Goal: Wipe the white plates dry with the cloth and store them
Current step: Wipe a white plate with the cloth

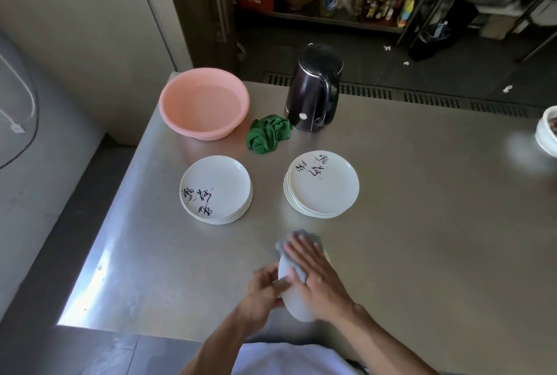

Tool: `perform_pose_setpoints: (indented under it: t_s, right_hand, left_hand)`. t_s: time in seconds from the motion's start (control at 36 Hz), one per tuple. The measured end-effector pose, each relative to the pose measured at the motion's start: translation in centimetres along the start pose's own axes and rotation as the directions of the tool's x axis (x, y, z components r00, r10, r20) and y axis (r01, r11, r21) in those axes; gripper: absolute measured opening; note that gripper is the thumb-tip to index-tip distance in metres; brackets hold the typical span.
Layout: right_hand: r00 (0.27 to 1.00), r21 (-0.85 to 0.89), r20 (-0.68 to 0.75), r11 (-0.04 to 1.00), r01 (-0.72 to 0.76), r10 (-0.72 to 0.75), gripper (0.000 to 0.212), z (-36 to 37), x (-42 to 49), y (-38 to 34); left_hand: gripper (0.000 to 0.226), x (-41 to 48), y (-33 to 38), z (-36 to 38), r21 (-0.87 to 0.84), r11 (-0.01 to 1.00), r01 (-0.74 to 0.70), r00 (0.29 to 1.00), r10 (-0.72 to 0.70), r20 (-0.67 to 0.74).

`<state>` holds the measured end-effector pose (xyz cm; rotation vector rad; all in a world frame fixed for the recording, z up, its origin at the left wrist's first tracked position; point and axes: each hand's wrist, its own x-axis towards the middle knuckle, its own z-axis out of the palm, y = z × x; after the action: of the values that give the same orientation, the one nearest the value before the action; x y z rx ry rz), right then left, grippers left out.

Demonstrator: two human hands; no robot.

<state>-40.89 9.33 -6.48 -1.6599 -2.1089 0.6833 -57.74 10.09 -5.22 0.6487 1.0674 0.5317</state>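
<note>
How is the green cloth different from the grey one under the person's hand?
The green cloth lies bunched beside the kettle, untouched; the grey cloth is pressed against a white plate by the right hand. Green is vivid, grey pale. Both are crumpled.

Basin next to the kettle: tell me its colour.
The basin is plain salmon pink, with no pattern; the head view shows it clearly.
</note>
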Motion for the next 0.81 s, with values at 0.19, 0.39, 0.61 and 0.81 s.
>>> perform_pose_setpoints:
  t_s: [0.19, 0.39, 0.61, 0.81]
  right_hand:
    - [0.867, 0.2, 0.037, 0.847, -0.493, 0.496, 0.05, 0.6, 2.1, 0.5]
    - [0.998, 0.082, 0.063, 0.997, -0.016, 0.011, 0.047, 0.5, 0.8, -0.3]
    - [0.949, 0.038, 0.06, 0.949, -0.313, 0.31, 0.055, 0.3, 1.4, -0.3]
    - [0.998, -0.028, 0.0, 0.998, -0.055, 0.055, 0.05, 0.1, 1.4, -1.0]
  left_hand:
    - [0.024, 0.7, 0.4, -0.6, -0.073, 0.997, 0.034, 0.999, -0.037, -0.036]
    - [0.028, 0.5, 0.8, -0.4, 0.071, 0.995, 0.064, 0.997, -0.061, -0.037]
    - [0.026, 0.7, 0.6, -0.5, 0.05, 0.996, 0.08, 0.996, -0.078, -0.033]
    - [0.024, 1.0, 0.2, 0.0, -0.093, 0.995, -0.023, 0.997, 0.016, -0.078]
